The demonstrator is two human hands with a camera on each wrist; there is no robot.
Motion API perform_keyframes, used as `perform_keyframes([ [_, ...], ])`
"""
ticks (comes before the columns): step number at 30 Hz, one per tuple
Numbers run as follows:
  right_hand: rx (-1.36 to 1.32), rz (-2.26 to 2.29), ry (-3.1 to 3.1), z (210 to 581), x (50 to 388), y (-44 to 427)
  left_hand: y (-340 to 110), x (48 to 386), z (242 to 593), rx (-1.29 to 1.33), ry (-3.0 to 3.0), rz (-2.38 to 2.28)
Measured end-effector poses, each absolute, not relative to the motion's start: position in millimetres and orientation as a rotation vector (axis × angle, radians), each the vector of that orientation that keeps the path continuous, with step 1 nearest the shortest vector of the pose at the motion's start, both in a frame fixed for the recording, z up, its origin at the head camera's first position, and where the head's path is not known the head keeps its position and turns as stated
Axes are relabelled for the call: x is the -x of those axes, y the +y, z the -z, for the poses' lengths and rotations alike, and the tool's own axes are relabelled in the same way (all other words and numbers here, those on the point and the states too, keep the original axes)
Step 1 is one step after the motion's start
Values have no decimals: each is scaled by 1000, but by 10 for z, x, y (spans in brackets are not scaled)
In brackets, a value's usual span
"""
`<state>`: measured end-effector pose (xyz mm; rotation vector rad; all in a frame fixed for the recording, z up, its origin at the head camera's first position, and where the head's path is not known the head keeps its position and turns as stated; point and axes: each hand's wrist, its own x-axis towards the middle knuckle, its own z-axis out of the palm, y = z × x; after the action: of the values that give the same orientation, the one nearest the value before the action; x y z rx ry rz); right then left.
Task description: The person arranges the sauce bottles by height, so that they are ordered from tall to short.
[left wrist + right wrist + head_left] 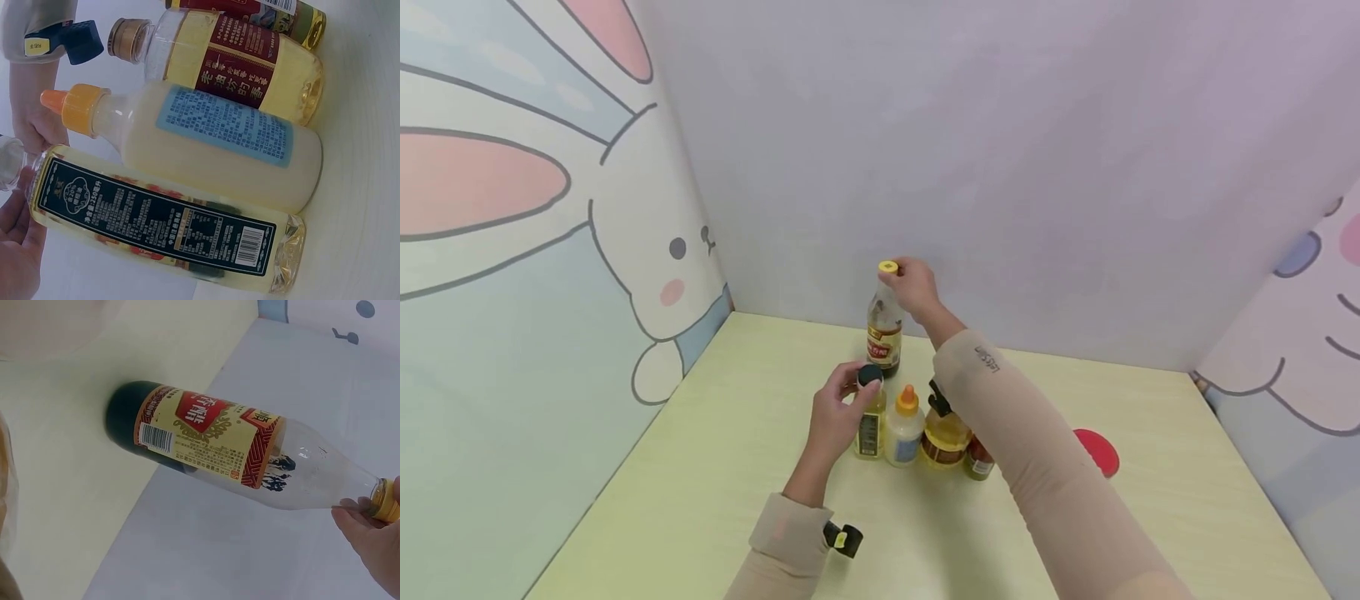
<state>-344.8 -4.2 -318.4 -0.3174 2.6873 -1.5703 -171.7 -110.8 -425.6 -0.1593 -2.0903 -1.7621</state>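
Note:
My right hand (pixel 916 287) pinches the yellow-capped neck of a tall glass vinegar bottle (pixel 884 340), upright near the back wall. In the right wrist view this bottle (pixel 206 437) shows dark liquid low down and a red-and-cream label. Closer to me, my left hand (pixel 835 414) grips the top of a square bottle of pale yellow liquid (pixel 869 432), thumb and fingers about its dark cap. In the left wrist view, fingers (pixel 19 219) lie at that bottle's neck, and its dark back label (pixel 156 219) faces the camera.
Right of the square bottle, in a row, stand a white squeeze bottle (pixel 904 437) with an orange nozzle, a larger yellow oil bottle (pixel 943 446) and a small red-labelled bottle (pixel 979 460). My right forearm partly covers the last two. A red round object (pixel 1099 452) lies farther right.

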Motion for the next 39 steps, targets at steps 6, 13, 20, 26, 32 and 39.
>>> perform_keyframes([
  [6,325,1577,2703,3186,3432,-28,-1124,1724,4244,212,-2080,1726],
  [13,377,1412,2820,3168,3393,-47,-1150,1720,4218,193,-2095,1739],
  [20,364,1351,2855,3179,3366,-130,-1133,1495,3855,142,-2153,1731],
  [26,362,1367,2828,3200,3341,-223,-1221,1591,4070,97,-2135,1734],
  [32,382,1388,2818,3205,3320,-267,-1275,1630,4205,107,-2098,1748],
  [39,343,1404,2808,3210,3315,-239,-1251,1627,4183,106,-2102,1761],
])
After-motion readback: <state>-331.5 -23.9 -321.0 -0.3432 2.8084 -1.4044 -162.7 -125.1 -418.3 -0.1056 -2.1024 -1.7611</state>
